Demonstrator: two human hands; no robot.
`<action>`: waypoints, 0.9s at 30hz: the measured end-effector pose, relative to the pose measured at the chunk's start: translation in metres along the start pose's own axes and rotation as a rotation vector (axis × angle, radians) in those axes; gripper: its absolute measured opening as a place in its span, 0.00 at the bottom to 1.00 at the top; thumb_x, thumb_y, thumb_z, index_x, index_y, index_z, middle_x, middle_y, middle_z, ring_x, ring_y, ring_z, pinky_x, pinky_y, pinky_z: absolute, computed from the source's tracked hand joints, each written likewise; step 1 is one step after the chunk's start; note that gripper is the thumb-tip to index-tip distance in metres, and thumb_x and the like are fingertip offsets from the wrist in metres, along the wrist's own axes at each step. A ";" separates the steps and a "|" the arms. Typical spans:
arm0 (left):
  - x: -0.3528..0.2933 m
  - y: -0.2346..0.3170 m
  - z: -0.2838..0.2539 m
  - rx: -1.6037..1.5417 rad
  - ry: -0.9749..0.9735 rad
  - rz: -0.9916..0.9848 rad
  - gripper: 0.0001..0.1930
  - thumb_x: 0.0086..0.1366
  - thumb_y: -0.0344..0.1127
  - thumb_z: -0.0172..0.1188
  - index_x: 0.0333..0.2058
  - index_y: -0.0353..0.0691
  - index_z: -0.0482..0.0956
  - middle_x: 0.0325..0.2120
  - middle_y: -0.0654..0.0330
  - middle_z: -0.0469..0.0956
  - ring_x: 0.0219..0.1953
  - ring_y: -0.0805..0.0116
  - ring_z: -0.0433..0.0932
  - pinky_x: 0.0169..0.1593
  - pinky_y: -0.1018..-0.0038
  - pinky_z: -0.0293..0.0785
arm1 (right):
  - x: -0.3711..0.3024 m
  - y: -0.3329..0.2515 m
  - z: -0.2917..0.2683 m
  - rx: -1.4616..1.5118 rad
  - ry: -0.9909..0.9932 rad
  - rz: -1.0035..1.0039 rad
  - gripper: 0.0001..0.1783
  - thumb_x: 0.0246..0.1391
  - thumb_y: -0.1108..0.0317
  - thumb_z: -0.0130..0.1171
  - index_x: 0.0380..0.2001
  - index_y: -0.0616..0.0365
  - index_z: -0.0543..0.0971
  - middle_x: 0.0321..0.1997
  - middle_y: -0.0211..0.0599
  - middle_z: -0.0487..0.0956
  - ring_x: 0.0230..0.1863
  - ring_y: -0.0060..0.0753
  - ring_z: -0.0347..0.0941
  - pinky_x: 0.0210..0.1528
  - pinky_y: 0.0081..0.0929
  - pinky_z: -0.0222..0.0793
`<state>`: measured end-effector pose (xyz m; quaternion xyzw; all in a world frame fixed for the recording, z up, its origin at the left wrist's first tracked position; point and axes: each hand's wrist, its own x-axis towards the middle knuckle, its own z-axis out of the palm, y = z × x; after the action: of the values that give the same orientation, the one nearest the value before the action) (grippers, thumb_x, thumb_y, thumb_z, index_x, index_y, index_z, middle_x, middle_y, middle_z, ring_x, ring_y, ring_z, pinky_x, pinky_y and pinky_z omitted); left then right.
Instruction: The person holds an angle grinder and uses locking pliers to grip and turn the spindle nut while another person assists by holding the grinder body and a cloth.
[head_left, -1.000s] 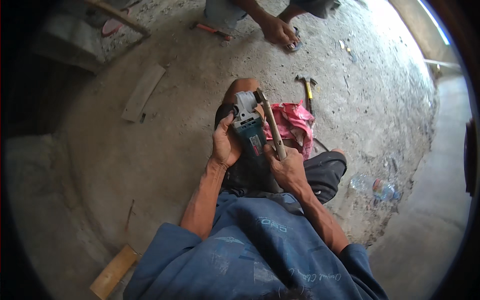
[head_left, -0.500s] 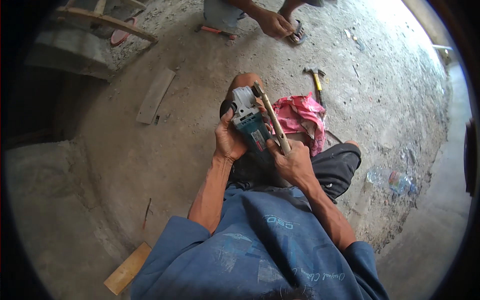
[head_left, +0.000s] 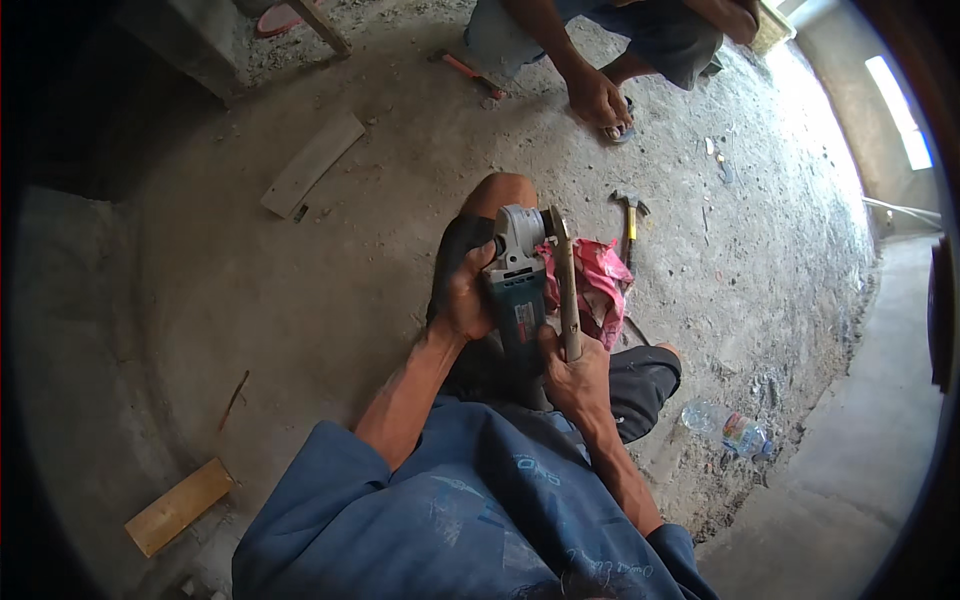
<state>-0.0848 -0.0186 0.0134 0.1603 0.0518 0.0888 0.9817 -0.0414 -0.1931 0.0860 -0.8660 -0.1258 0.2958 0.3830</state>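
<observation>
An angle grinder point(head_left: 519, 250) with a grey head and dark teal body stands above my lap, head pointing away from me. My left hand point(head_left: 464, 295) is wrapped round its left side, the thumb up by the head. In my right hand point(head_left: 580, 378) is the near end of a long, worn, tan wrench-like tool point(head_left: 567, 290). Its far end lies against the spindle on the right of the grinder's head. My right thumb rests near the grinder's body. Just right of the tool a crumpled pink plastic bag point(head_left: 607, 285) lies by my legs.
A claw hammer point(head_left: 630, 225) with a yellow and black handle lies beyond the bag. A plastic bottle point(head_left: 728, 428) rests at right. Another person's hand point(head_left: 598, 100) hangs near their foot ahead. Boards point(head_left: 315, 165) and a red-handled tool point(head_left: 470, 72) lie on the rough floor.
The view has shifted, showing more of the other person. The grinder and tan tool are now more upright, still in my hands.
</observation>
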 end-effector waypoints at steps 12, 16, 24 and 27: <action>-0.002 0.001 0.003 -0.075 -0.075 -0.066 0.34 0.64 0.61 0.54 0.54 0.34 0.74 0.40 0.47 0.83 0.38 0.53 0.85 0.45 0.59 0.83 | 0.002 0.014 0.005 0.030 0.052 -0.103 0.24 0.60 0.57 0.63 0.20 0.65 0.73 0.14 0.45 0.68 0.16 0.30 0.60 0.24 0.37 0.63; 0.001 0.011 0.017 -0.087 -0.114 -0.058 0.34 0.63 0.61 0.55 0.53 0.34 0.74 0.40 0.47 0.83 0.38 0.53 0.85 0.45 0.58 0.83 | 0.011 0.009 0.004 0.083 0.071 -0.186 0.19 0.62 0.60 0.62 0.23 0.64 0.76 0.14 0.44 0.68 0.16 0.31 0.61 0.23 0.35 0.63; 0.004 0.014 0.018 -0.008 -0.111 -0.088 0.38 0.60 0.67 0.53 0.52 0.35 0.74 0.33 0.44 0.80 0.34 0.46 0.84 0.39 0.53 0.82 | 0.030 0.026 0.008 0.039 0.078 -0.311 0.08 0.60 0.69 0.60 0.28 0.60 0.80 0.16 0.41 0.71 0.16 0.29 0.67 0.24 0.31 0.65; 0.005 0.014 0.027 0.003 -0.101 -0.120 0.39 0.60 0.68 0.53 0.53 0.35 0.74 0.32 0.43 0.80 0.33 0.45 0.84 0.39 0.52 0.83 | 0.037 0.032 0.013 0.147 0.124 -0.453 0.04 0.58 0.72 0.59 0.29 0.58 0.80 0.17 0.39 0.73 0.18 0.27 0.68 0.26 0.30 0.66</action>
<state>-0.0785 -0.0124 0.0430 0.1628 0.0120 0.0213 0.9864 -0.0202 -0.1910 0.0403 -0.8021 -0.2710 0.1569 0.5085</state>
